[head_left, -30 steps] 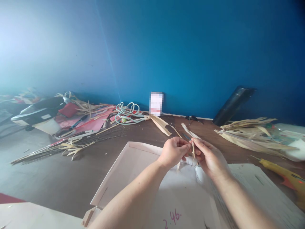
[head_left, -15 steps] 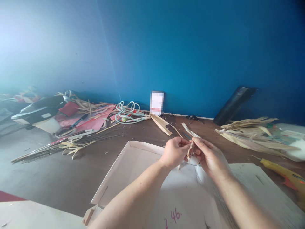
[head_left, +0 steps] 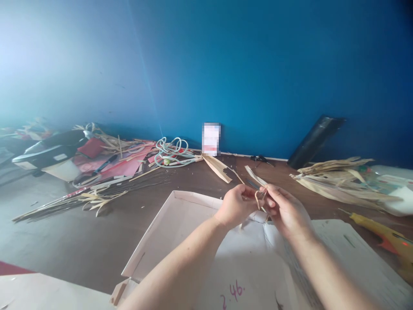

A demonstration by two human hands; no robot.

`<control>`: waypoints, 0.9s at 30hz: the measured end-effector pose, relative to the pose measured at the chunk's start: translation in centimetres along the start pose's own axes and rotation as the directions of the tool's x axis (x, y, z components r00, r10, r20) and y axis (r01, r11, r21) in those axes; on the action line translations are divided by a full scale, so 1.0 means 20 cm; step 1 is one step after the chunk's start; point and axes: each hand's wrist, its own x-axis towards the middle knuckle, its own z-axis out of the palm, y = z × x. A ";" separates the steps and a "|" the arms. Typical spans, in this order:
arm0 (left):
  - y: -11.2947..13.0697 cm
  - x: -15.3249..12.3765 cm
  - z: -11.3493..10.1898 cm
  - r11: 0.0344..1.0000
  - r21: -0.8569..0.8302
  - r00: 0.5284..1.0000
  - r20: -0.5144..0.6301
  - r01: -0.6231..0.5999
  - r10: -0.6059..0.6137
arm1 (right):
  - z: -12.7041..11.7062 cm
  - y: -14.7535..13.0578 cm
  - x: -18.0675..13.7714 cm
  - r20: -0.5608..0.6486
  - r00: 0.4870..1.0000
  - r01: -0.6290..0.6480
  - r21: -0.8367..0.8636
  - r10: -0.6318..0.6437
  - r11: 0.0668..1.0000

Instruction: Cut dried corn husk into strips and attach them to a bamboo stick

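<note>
My left hand [head_left: 235, 203] and my right hand [head_left: 285, 211] meet over the far edge of an open white cardboard box [head_left: 190, 221]. Both are closed, fingertips pinching a thin dried corn husk strip [head_left: 257, 199] between them. The strip bends into a small loop at the left fingers, and its lower ends hang toward the box. My fingers partly hide it, so its full shape cannot be made out. Just beyond my fingertips a pale husk piece [head_left: 254, 175] lies on the brown table.
A yellow glue gun [head_left: 376, 226] lies at right, near a pile of dried husks [head_left: 342, 181] and a black roll [head_left: 316, 142] leaning on the wall. Far left are a coiled pale cable [head_left: 172, 150], thin wires [head_left: 74, 204] and pink paper [head_left: 129, 161]. A pixelated card [head_left: 211, 140] stands at the wall.
Between my fingers the husk strip has turned and now shows a rounder loop. My right fingers have shifted slightly. The whole view has moved a little.
</note>
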 end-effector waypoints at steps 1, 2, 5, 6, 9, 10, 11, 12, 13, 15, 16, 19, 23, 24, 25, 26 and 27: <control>0.00 0.00 0.00 1.000 0.016 1.000 0.017 0.024 -0.024 | 0.00 0.00 0.00 -0.017 1.000 0.005 0.013 -0.005 1.000; 0.00 0.00 0.00 0.998 0.018 0.997 0.046 0.058 -0.058 | 0.00 0.00 0.01 -0.030 1.000 0.011 0.026 -0.010 1.000; 0.02 -0.01 0.01 0.988 -0.007 0.977 0.149 0.156 -0.154 | -0.01 -0.01 0.01 -0.054 0.998 0.017 0.047 -0.015 0.999; 0.02 -0.01 0.01 0.985 -0.007 0.971 0.168 0.174 -0.170 | -0.01 -0.01 0.01 -0.051 0.999 0.009 0.042 -0.007 0.999; 0.01 0.00 0.01 0.984 -0.020 0.970 0.173 0.179 -0.173 | -0.01 0.00 0.00 -0.022 1.000 -0.011 0.014 0.012 1.000; 0.00 0.00 0.01 0.984 -0.040 0.971 0.172 0.174 -0.165 | -0.01 0.00 0.00 -0.012 1.000 -0.010 0.008 0.010 1.000; -0.01 0.01 0.00 0.983 -0.067 0.972 0.177 0.171 -0.157 | -0.01 0.00 0.00 -0.007 1.000 -0.005 0.005 0.005 1.000; -0.02 0.01 0.00 0.981 -0.097 0.971 0.186 0.170 -0.150 | -0.01 0.00 0.00 -0.005 1.000 0.000 0.005 0.000 1.000; -0.03 0.02 0.00 0.976 -0.132 0.969 0.202 0.175 -0.146 | -0.01 0.00 0.00 -0.004 1.000 0.003 0.005 -0.003 1.000; -0.04 0.02 -0.01 0.959 -0.203 0.960 0.237 0.199 -0.149 | 0.00 -0.01 0.00 -0.005 1.000 0.003 0.003 -0.003 1.000; -0.04 0.03 -0.01 0.948 -0.233 0.955 0.252 0.216 -0.156 | 0.00 -0.01 0.00 -0.004 1.000 0.000 0.000 0.000 1.000; -0.03 0.02 0.00 0.918 -0.287 0.942 0.274 0.273 -0.194 | 0.01 -0.02 0.00 -0.008 1.000 0.006 -0.001 -0.006 1.000; -0.01 0.02 0.00 0.901 -0.311 0.934 0.283 0.304 -0.217 | 0.00 -0.01 0.00 -0.022 0.999 0.038 0.006 -0.038 0.999; -0.01 0.02 0.00 0.900 -0.312 0.935 0.283 0.303 -0.216 | 0.00 -0.01 0.00 -0.026 0.999 0.042 0.012 -0.042 0.999; -0.01 0.02 -0.01 0.901 -0.313 0.935 0.280 0.302 -0.217 | 0.00 -0.01 0.00 -0.027 0.999 0.043 0.019 -0.043 0.999; -0.01 0.02 -0.01 0.901 -0.311 0.935 0.277 0.303 -0.219 | 0.00 -0.01 0.00 -0.028 0.999 0.042 0.026 -0.041 0.999; -0.01 0.02 -0.01 0.900 -0.309 0.935 0.275 0.307 -0.225 | 0.00 -0.01 0.00 -0.031 0.999 0.040 0.031 -0.039 0.999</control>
